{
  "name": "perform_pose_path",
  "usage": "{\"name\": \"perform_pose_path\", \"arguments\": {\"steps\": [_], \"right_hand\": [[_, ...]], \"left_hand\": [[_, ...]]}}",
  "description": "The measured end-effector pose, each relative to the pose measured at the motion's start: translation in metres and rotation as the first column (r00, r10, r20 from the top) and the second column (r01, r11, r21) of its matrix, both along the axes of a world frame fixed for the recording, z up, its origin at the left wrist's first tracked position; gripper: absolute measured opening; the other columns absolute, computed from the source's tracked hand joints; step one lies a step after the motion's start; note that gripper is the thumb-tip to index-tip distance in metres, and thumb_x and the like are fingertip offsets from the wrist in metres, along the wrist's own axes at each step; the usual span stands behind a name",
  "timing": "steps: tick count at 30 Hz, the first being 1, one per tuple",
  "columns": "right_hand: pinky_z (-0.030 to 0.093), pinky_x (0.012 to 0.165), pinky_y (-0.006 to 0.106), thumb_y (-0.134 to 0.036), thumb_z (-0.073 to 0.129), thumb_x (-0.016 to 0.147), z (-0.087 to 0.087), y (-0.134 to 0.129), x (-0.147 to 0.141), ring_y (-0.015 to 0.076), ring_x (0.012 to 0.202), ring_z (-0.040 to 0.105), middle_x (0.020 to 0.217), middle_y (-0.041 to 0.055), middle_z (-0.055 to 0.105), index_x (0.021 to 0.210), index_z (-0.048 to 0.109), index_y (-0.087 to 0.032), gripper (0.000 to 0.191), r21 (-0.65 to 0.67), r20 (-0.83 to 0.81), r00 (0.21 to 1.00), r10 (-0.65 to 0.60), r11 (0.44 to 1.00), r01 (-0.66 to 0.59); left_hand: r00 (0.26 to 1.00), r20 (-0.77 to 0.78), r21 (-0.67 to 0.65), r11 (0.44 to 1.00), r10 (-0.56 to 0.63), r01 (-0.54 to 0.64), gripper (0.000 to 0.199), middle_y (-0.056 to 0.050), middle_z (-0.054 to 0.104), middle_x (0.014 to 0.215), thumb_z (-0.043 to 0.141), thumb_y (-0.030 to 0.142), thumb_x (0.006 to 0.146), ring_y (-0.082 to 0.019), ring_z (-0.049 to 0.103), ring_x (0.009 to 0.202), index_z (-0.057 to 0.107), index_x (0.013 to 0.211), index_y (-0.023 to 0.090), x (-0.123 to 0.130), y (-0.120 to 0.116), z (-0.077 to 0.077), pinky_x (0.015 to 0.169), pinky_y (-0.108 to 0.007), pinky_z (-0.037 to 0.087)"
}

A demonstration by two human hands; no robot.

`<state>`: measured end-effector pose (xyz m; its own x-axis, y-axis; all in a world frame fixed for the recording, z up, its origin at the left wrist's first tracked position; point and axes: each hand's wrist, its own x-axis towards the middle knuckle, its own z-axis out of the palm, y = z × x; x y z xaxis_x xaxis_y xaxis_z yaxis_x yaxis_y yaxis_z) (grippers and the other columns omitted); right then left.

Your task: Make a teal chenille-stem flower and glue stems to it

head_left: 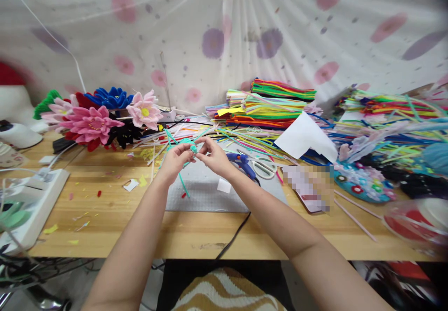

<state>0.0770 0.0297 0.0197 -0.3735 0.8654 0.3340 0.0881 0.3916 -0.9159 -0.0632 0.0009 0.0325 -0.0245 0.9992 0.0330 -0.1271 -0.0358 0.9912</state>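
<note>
A small curled piece of teal pipe cleaner (pixel 193 149) sits between my two hands above the grey cutting mat (pixel 196 199). My left hand (pixel 174 161) pinches it from the left with thumb and fingers. From the right, my right hand (pixel 215 158) grips it too, its thumb and forefinger closed at the curl. More teal pipe cleaner stems (pixel 184 185) stick out behind and below my left hand, partly hidden by the fingers. Just right of my right hand lie a blue glue gun (pixel 243 164) and white-handled scissors (pixel 264 167).
Fuzzy flowers (pixel 93 124) stand at the back left. Bundles of coloured pipe cleaners (pixel 276 105) are piled along the back, with a white paper sheet (pixel 306 136) in front. A power strip (pixel 45 208) lies left; a phone-like item (pixel 310 192), blurred out, lies right. A black cable (pixel 234 236) crosses the table edge.
</note>
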Motion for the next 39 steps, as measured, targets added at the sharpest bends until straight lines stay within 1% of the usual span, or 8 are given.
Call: {"name": "perform_pose_path", "arguments": {"steps": [6,12,22,32,34,35,37,39], "right_hand": [[0.038,0.043,0.019,-0.023,0.057,0.067,0.001,0.005,0.002,0.0069,0.049,0.045,0.058,-0.0054,0.048,0.098,0.060,-0.019,0.031,-0.128,-0.043,0.992,0.120,0.984,-0.124],[0.041,0.040,0.019,-0.028,0.061,0.063,0.002,0.006,0.002,0.0077,0.048,0.046,0.052,-0.0057,0.048,0.097,0.064,-0.018,0.035,-0.210,-0.181,0.969,0.170,0.956,-0.207],[0.043,0.041,0.019,-0.023,0.062,0.058,-0.003,0.011,-0.001,0.0072,0.048,0.048,0.050,-0.0067,0.050,0.089,0.063,-0.017,0.032,-0.267,-0.255,0.951,0.174,0.933,-0.243],[0.044,0.043,0.020,-0.022,0.061,0.059,-0.002,0.015,-0.001,0.0078,0.049,0.049,0.051,-0.0069,0.049,0.088,0.059,-0.018,0.029,-0.282,-0.204,0.961,0.184,0.930,-0.238],[0.041,0.041,0.018,-0.021,0.061,0.059,-0.002,0.015,-0.001,0.0075,0.049,0.049,0.052,-0.0072,0.048,0.090,0.058,-0.018,0.031,-0.280,-0.194,0.963,0.186,0.930,-0.237],[0.040,0.040,0.018,-0.021,0.061,0.059,-0.002,0.015,0.000,0.0075,0.049,0.049,0.052,-0.0075,0.048,0.092,0.056,-0.018,0.033,-0.281,-0.198,0.963,0.185,0.930,-0.236],[0.036,0.038,0.016,-0.021,0.063,0.059,-0.002,0.014,0.001,0.0078,0.049,0.049,0.054,-0.0081,0.049,0.098,0.051,-0.019,0.041,-0.294,-0.214,0.960,0.181,0.925,-0.241],[0.034,0.038,0.016,-0.023,0.066,0.058,-0.002,0.012,0.003,0.0082,0.050,0.050,0.056,-0.0084,0.051,0.102,0.045,-0.020,0.048,-0.324,-0.225,0.956,0.189,0.911,-0.256]], "left_hand": [[0.995,-0.094,0.012,1.000,0.026,-0.025,0.032,0.002,0.057,0.060,0.073,0.034,0.053,-0.010,0.052,0.054,0.062,0.075,0.015,-0.001,0.000,0.004,0.057,-0.025,0.045],[0.990,-0.141,0.017,1.000,0.024,-0.022,0.029,0.001,0.058,0.058,0.072,0.034,0.054,-0.009,0.051,0.051,0.063,0.074,0.014,-0.002,0.006,0.000,0.052,-0.023,0.041],[0.988,-0.130,0.047,0.996,0.083,-0.078,0.025,0.002,0.056,0.056,0.070,0.032,0.054,-0.008,0.048,0.046,0.063,0.070,0.013,0.007,0.007,-0.001,0.049,-0.024,0.039],[0.980,-0.116,0.034,0.987,0.159,-0.156,0.022,0.002,0.057,0.056,0.069,0.029,0.054,-0.008,0.049,0.044,0.060,0.067,0.013,0.011,0.009,-0.002,0.047,-0.023,0.040],[0.987,-0.084,0.007,0.990,0.138,-0.138,0.023,0.002,0.057,0.056,0.070,0.028,0.054,-0.008,0.050,0.047,0.060,0.068,0.013,0.009,0.009,-0.003,0.050,-0.023,0.042],[0.994,-0.044,-0.020,0.994,0.103,-0.104,0.023,0.002,0.057,0.056,0.071,0.028,0.055,-0.008,0.050,0.048,0.060,0.069,0.013,0.006,0.008,-0.003,0.051,-0.023,0.043],[0.996,0.092,-0.109,0.994,-0.007,0.017,0.023,0.001,0.057,0.057,0.070,0.032,0.060,-0.008,0.053,0.052,0.060,0.070,0.014,0.000,0.005,-0.005,0.053,-0.022,0.046],[0.963,0.258,-0.229,0.963,-0.083,0.144,0.025,-0.002,0.059,0.061,0.066,0.038,0.067,-0.010,0.056,0.056,0.060,0.072,0.014,-0.008,0.000,-0.005,0.051,-0.021,0.047]]}}
